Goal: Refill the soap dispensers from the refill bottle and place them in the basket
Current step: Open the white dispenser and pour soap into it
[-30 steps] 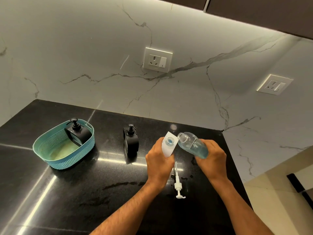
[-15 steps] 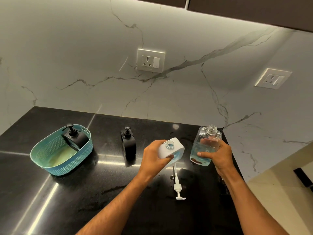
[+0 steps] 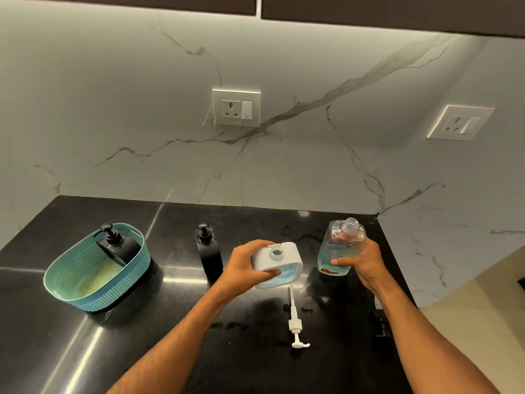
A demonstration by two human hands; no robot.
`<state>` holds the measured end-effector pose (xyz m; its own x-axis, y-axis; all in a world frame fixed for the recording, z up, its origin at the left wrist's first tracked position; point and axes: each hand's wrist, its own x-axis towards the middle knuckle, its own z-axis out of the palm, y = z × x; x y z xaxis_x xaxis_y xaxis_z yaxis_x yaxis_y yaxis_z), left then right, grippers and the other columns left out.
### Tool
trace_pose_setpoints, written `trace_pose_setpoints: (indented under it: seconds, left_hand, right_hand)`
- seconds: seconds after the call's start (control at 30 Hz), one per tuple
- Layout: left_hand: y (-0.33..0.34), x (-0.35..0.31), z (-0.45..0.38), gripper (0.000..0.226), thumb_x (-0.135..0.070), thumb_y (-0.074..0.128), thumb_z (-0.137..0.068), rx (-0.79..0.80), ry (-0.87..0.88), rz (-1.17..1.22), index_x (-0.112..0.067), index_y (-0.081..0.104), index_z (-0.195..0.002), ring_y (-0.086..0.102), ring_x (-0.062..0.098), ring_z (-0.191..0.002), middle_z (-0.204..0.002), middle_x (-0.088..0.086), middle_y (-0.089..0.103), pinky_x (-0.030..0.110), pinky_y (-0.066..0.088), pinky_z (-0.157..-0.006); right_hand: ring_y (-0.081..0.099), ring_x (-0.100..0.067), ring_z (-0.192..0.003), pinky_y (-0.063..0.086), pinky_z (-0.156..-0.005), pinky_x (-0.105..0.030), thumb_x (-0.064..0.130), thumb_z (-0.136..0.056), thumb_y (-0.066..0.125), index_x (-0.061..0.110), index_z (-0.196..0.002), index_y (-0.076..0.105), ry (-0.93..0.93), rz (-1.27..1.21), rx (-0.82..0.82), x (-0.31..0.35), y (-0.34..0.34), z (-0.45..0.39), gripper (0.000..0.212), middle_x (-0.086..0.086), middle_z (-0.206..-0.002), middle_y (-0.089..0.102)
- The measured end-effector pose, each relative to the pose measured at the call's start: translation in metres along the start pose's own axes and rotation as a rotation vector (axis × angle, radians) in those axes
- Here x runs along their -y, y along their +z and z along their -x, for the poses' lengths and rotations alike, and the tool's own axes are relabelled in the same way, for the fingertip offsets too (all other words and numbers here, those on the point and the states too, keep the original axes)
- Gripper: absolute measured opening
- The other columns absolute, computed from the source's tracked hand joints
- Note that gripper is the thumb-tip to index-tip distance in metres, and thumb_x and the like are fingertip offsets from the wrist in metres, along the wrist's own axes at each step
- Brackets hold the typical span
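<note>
My left hand (image 3: 245, 265) grips a white soap dispenser (image 3: 279, 264) with its neck open and blue soap inside, held just above the black counter. My right hand (image 3: 359, 261) holds the clear refill bottle (image 3: 339, 248) upright, uncapped, with blue soap in its lower half. The white pump head (image 3: 294, 322) lies on the counter between my arms. A black dispenser (image 3: 208, 251) stands left of my left hand. Another black dispenser (image 3: 118, 245) leans inside the teal basket (image 3: 93, 291) at the left.
The black counter (image 3: 142, 351) ends at a marble wall with two sockets (image 3: 236, 108). Dark wet spots lie around the pump head. The counter's right edge runs close to my right arm, with a small dark object (image 3: 379, 322) lying there.
My right hand has tipped the refill bottle from pouring to upright and drawn it away to the right. The white dispenser has come down lower in my left hand.
</note>
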<state>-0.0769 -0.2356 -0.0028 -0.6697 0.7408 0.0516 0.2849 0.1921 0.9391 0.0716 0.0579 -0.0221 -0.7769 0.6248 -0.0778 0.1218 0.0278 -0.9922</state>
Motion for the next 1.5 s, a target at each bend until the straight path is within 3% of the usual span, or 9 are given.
trace_pose_setpoints:
  seconds: [0.23, 0.57, 0.87, 1.13, 1.3, 1.5]
  left_hand:
    - [0.0, 0.003, -0.011, 0.053, -0.012, 0.089, -0.08, 0.033, -0.022, -0.005, -0.033, 0.065, -0.122, 0.062, -0.001, -0.117, -0.121, -0.012, 0.068, 0.024, 0.06, -0.09]
    - [0.001, 0.008, -0.017, 0.053, -0.012, 0.09, -0.079, 0.069, -0.052, 0.002, -0.03, 0.067, -0.124, 0.063, 0.004, -0.118, -0.121, -0.011, 0.069, 0.027, 0.06, -0.092]
    - [0.002, 0.01, -0.02, 0.054, -0.013, 0.089, -0.08, 0.087, -0.065, -0.003, -0.031, 0.066, -0.125, 0.062, 0.004, -0.119, -0.122, -0.011, 0.068, 0.029, 0.06, -0.094]
    - [-0.001, 0.012, -0.019, 0.055, -0.013, 0.09, -0.079, 0.092, -0.038, -0.011, -0.029, 0.067, -0.125, 0.063, 0.006, -0.119, -0.122, -0.011, 0.069, 0.031, 0.06, -0.095]
    - [-0.003, 0.014, -0.017, 0.055, -0.014, 0.09, -0.078, 0.093, -0.036, -0.015, -0.03, 0.067, -0.125, 0.063, 0.005, -0.119, -0.121, -0.014, 0.069, 0.032, 0.06, -0.095]
    - [-0.007, 0.014, -0.012, 0.054, -0.014, 0.09, -0.078, 0.099, -0.02, -0.021, -0.033, 0.067, -0.123, 0.064, 0.005, -0.118, -0.117, -0.022, 0.069, 0.032, 0.06, -0.095]
  right_hand:
    - [0.074, -0.023, -0.104, 0.063, -0.078, -0.032, -0.014, -0.053, 0.09, 0.009, -0.116, 0.068, 0.016, -0.005, 0.02, -0.021, -0.007, -0.019, 0.07, -0.005, -0.107, 0.076]
    - [0.072, -0.028, -0.109, 0.061, -0.089, -0.046, -0.006, -0.05, 0.092, 0.01, -0.118, 0.067, 0.062, -0.023, 0.062, -0.037, -0.013, -0.033, 0.075, -0.009, -0.112, 0.076]
    - [0.071, -0.026, -0.113, 0.059, -0.095, -0.049, -0.003, -0.055, 0.095, 0.01, -0.126, 0.064, 0.091, 0.029, 0.131, -0.039, -0.021, -0.039, 0.078, -0.01, -0.119, 0.074]
    - [0.072, -0.023, -0.11, 0.061, -0.089, -0.038, -0.002, -0.055, 0.095, 0.01, -0.125, 0.064, 0.088, 0.1, 0.16, -0.033, -0.021, -0.036, 0.077, -0.006, -0.115, 0.075]
    - [0.072, -0.024, -0.112, 0.059, -0.095, -0.047, 0.0, -0.054, 0.096, 0.009, -0.127, 0.063, 0.094, 0.12, 0.161, -0.033, -0.022, -0.035, 0.08, -0.008, -0.118, 0.074]
    - [0.07, -0.024, -0.115, 0.058, -0.096, -0.048, 0.001, -0.055, 0.095, 0.013, -0.129, 0.061, 0.059, 0.102, 0.14, -0.025, -0.023, -0.029, 0.083, -0.006, -0.121, 0.073]
